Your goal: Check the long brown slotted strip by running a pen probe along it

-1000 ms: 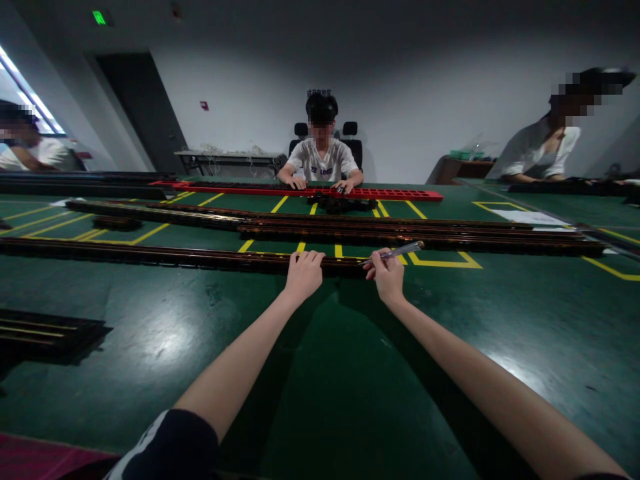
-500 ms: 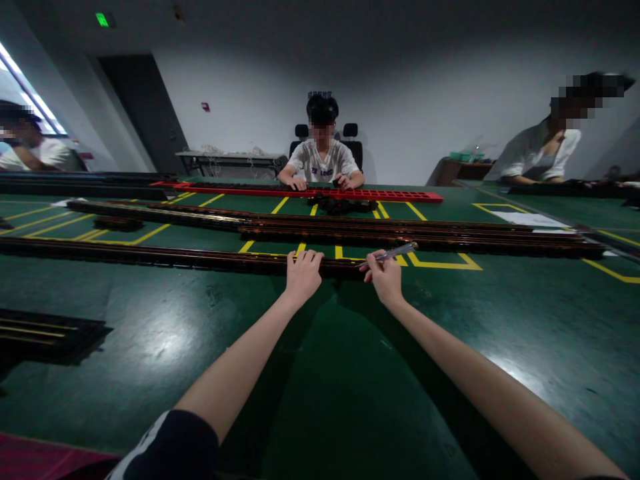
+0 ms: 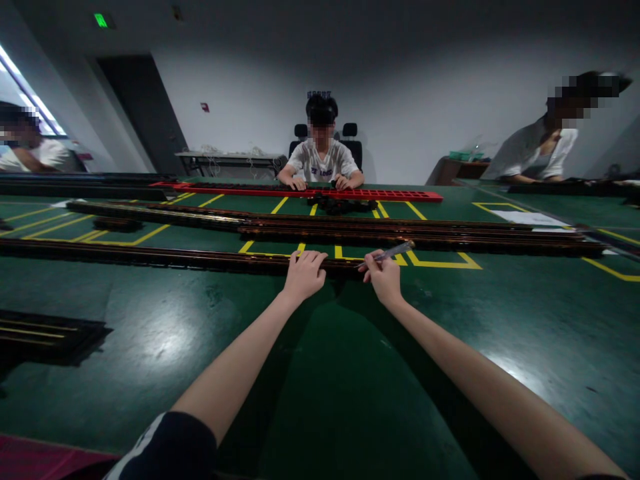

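Note:
A long dark strip [image 3: 210,257] runs from the left edge of the head view to the middle of the table. My left hand [image 3: 305,275] lies near its right end, fingers bent over it and gripping it. Just to the right, my right hand [image 3: 384,277] is closed round a slim pen-shaped tool [image 3: 395,251] with a clear, purplish shaft. The tool slants up to the right, and its lower tip meets the strip's right end. How far my left fingertips reach behind the strip is hidden.
Beyond the strip lies a bundle of similar dark strips [image 3: 425,235]. Farther back are a red slotted rail [image 3: 400,196] and a person [image 3: 323,160] working at it. More dark pieces [image 3: 45,337] rest at the left on the green table [image 3: 320,400], which has yellow tape markings.
My left hand has shifted slightly right along the strip. The tool in my right hand has moved a little to the left, its tip still at the strip's end.

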